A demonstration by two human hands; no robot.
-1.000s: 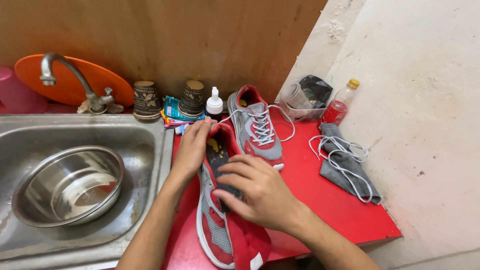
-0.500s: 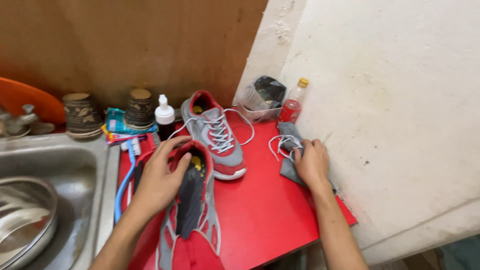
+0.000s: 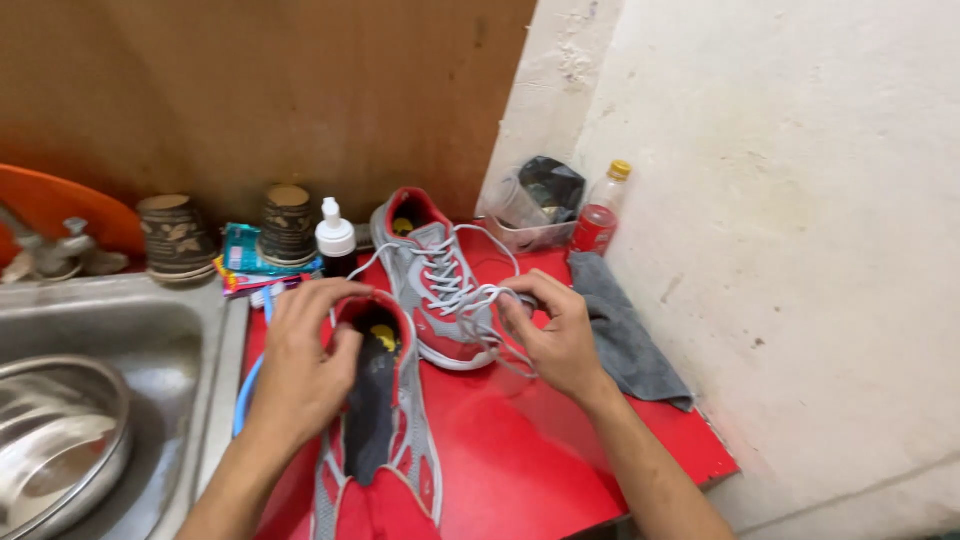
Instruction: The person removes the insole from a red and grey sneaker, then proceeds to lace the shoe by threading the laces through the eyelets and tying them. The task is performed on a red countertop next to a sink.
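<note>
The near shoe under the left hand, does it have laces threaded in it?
No, the near shoe lies open and unlaced; the loose lace is in the right hand.

Your left hand (image 3: 305,375) rests on a red and grey shoe (image 3: 385,430) with a black insole and yellow spot. Your right hand (image 3: 555,335) pinches a grey-white lace (image 3: 480,305). Behind that shoe: a second red-grey shoe (image 3: 435,280). Right of it a grey cloth (image 3: 625,330). All sit on a red board (image 3: 530,450). Left, brown patterned cups (image 3: 175,235).
</note>
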